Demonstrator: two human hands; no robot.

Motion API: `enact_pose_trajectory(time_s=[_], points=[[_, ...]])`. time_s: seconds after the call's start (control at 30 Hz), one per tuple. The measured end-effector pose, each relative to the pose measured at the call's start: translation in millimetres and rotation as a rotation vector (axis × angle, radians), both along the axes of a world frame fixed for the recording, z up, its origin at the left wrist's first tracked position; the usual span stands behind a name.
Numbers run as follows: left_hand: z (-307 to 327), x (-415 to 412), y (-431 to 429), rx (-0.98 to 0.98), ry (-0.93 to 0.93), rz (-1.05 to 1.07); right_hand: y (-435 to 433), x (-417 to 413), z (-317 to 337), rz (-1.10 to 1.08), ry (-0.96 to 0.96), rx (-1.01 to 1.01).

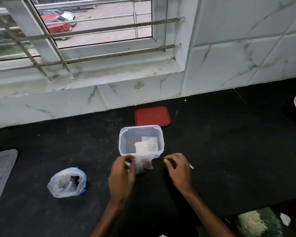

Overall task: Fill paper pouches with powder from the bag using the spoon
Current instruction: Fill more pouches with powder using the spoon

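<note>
With two pouches [146,146] in the tub [140,127], our left fingers [126,160] pinch another pouch [143,166] and our right fingers [169,161] curl round the spoon [191,166], so filling seems unfinished.

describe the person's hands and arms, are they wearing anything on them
The left hand and right hand are bare, no gloves. Both forearms are bare down to the frame's lower edge, no sleeves in view. No watch, bangle or ring shows, though the blur could hide something small.

Home kitchen, black counter [212,151], tiled wall [237,57]
</note>
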State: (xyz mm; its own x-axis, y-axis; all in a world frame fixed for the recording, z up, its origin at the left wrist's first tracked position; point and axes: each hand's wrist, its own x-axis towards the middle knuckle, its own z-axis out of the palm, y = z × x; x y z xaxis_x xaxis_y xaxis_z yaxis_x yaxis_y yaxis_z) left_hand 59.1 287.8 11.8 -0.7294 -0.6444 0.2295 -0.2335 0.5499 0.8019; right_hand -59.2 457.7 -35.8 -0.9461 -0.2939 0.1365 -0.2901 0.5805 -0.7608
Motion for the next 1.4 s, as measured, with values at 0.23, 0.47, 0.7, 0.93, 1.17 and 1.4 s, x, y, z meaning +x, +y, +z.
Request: enact_pose_trajectory(time_s=[0.23,0.47,0.7,0.93,1.17,1.4], points=[[-35.0,20.0,-53.8,0.266,-0.158,-0.032,-64.0,24.0,10.4,0.189,-0.242,-0.094],[-36.0,11.1,-44.7,0.313,-0.126,-0.003,-67.8,24.1,12.7,0.124,-0.299,-0.113],[-36.7,19.7,-41.2,0.296,-0.134,-0.088,-65.0,36.5,7.5,0.109,-0.278,-0.112],[-35.4,17.3,-35.0,0.146,-0.249,-0.065,-63.1,39.1,10.3,0.151,-0.155,0.064],[-34.6,15.3,-33.7,0.052,-0.231,-0.082,-71.1,40.0,29.2,0.407,-0.057,0.196],[-34.1,17.3,-30.6,0.183,-0.204,-0.096,-77.8,38.9,26.0,0.398,0.114,0.257]])
